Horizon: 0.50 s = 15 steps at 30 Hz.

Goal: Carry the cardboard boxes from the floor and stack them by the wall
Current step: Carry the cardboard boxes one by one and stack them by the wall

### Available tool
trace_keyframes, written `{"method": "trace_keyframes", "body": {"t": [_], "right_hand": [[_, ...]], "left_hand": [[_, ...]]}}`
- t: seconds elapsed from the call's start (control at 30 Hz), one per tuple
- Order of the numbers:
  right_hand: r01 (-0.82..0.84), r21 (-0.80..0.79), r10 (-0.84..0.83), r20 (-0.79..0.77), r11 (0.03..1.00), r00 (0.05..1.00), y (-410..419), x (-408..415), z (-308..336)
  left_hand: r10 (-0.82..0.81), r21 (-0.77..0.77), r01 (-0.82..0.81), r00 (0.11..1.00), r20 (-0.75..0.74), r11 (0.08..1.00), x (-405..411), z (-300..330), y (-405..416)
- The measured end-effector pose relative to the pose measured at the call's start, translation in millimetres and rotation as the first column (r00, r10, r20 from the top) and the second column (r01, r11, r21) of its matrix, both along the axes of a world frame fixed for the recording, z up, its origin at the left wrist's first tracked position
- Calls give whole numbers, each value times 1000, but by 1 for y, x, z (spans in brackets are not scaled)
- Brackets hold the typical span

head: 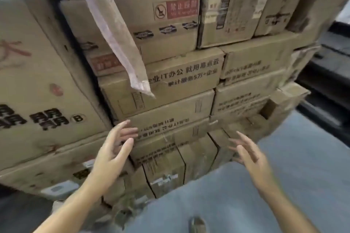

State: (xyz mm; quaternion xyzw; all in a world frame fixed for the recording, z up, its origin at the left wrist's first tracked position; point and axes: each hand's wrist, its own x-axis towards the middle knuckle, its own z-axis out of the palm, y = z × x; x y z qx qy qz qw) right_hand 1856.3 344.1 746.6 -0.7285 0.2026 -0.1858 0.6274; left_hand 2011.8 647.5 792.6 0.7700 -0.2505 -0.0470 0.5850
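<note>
A tall stack of brown cardboard boxes point(170, 81) fills the view ahead of me, several rows high, with black printed text and red labels. My left hand point(113, 149) hovers with fingers spread just in front of a low flat box point(170, 117) in the stack, its fingertips close to that box's left end. My right hand point(248, 155) is held open too, fingers spread, in front of the lower right boxes point(238, 130). Neither hand holds anything.
A large box with big black characters point(41, 89) stands at the left. A loose strip of torn tape and cardboard point(113, 30) hangs down over the stack. Grey floor point(303, 157) lies at the right, with a dark ledge point(325, 81) beyond. My foot point(198, 225) shows below.
</note>
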Motion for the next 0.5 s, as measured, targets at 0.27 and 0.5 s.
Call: {"method": "trace_keyframes", "body": {"t": [0.27,0.5], "right_hand": [[443,204,-382,-278,873,881,93,-160,-78],[713,219,-595,-422,666,684,173,-259,-83]], "left_hand": [[-121,203,219,905,-408,954,-76,-83,31],[-254,267,473,777,-576,840,-138,-105,17]]}}
